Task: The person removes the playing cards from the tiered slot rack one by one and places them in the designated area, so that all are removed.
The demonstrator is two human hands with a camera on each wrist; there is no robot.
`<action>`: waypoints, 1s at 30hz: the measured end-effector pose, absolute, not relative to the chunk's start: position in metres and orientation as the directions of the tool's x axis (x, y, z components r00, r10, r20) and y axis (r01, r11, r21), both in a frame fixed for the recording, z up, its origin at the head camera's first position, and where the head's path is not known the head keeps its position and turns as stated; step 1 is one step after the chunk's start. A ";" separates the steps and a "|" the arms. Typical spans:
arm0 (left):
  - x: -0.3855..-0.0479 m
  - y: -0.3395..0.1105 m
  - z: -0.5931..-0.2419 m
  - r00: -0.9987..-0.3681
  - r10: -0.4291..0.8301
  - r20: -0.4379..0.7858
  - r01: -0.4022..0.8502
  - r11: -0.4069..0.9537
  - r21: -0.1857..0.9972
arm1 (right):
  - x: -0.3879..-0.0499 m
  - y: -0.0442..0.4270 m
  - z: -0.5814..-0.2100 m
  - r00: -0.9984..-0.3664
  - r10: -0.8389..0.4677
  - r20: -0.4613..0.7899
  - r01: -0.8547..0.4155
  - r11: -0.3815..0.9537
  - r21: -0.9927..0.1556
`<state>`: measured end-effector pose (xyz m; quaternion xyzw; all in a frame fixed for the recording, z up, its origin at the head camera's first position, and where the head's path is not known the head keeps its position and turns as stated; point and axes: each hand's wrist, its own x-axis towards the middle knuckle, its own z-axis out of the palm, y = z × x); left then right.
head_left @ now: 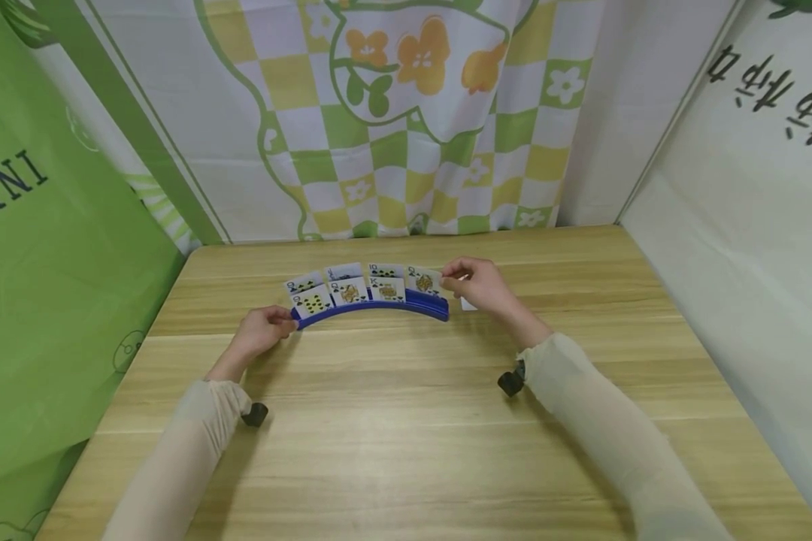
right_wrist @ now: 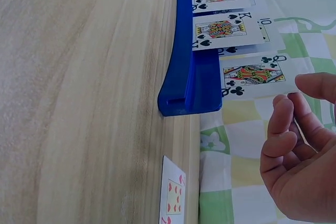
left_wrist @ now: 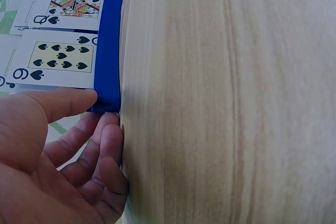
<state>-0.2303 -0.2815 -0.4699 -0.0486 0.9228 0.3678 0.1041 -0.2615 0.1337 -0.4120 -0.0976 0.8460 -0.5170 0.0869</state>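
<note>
- The white queen of clubs playing card point(right_wrist: 254, 77) stands at the right end of the back row, just right of the king of spades point(head_left: 387, 290); whether its lower edge is fully seated cannot be told.
- The person's right hand point(head_left: 480, 285) pinches that queen by its outer edge, thumb against fingertips.
- The person's left hand point(head_left: 260, 330) holds the left end of the curved blue plastic card holder point(head_left: 436, 306), thumb on the tip, beside the nine of spades point(left_wrist: 62, 59).
- The holder sits on the pale wood-grain table point(head_left: 379, 413); it is probably light, rigid and apt to slide, so its bare ends look like the best grip.
- The queen is likely thin, springy and slick: a light pinch at the upper outer corner should suit, leaving the lower edge free, while a hard squeeze could bow or crease it.
- A white card with red hearts point(right_wrist: 176, 195) lies near the holder's right end; an edge grip would probably lift it best.
</note>
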 end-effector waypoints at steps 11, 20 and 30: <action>-0.231 -0.281 -0.470 -0.972 -0.021 -0.233 -0.176 0.721 0.670 | -0.267 0.132 -0.414 -0.970 -0.243 -0.023 -0.099 0.479 -0.872; -0.232 -0.283 -0.472 -0.972 -0.025 -0.232 -0.178 0.724 0.666 | -0.268 0.136 -0.410 -0.976 -0.217 0.000 -0.112 0.505 -0.856; -0.232 -0.284 -0.473 -0.977 -0.017 -0.211 -0.156 0.736 0.659 | -0.273 0.141 -0.403 -0.979 -0.195 0.066 -0.158 0.504 -0.849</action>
